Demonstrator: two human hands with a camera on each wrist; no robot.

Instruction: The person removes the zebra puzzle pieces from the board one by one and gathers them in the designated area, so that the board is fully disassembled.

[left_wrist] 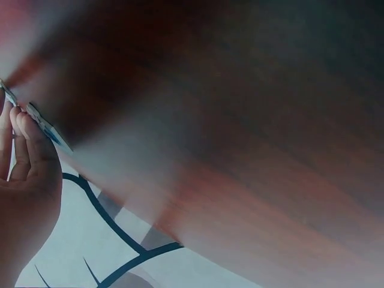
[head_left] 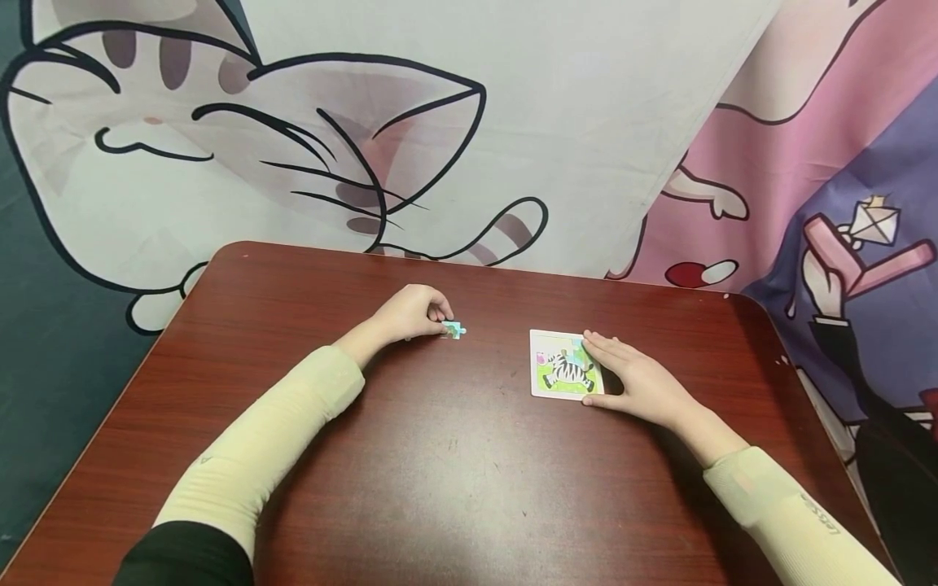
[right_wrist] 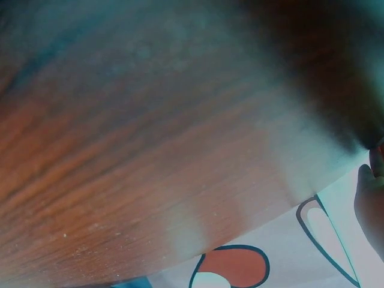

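Observation:
My left hand (head_left: pixel 410 313) pinches a small blue-and-green jigsaw piece (head_left: pixel 453 330) between thumb and fingers, at or just above the table. In the left wrist view a flat piece (left_wrist: pixel 51 129) shows beside the fingers of the left hand (left_wrist: pixel 30 162). To the right lies a square zebra puzzle (head_left: pixel 566 366) with a white border, flat on the table. Over its right edge rests my right hand (head_left: pixel 641 382), fingers straight near the upper corner and thumb at the lower one. Only a sliver of the right hand (right_wrist: pixel 371 198) appears in the right wrist view.
Both things lie on a dark red-brown wooden table (head_left: pixel 440 488) with rounded far corners. Behind its far edge hangs a cartoon cat backdrop (head_left: pixel 586 122). At the right is a pink and purple part of the cloth (head_left: pixel 821 163). Dark fabric (head_left: pixel 897 480) stands beside the table's right edge.

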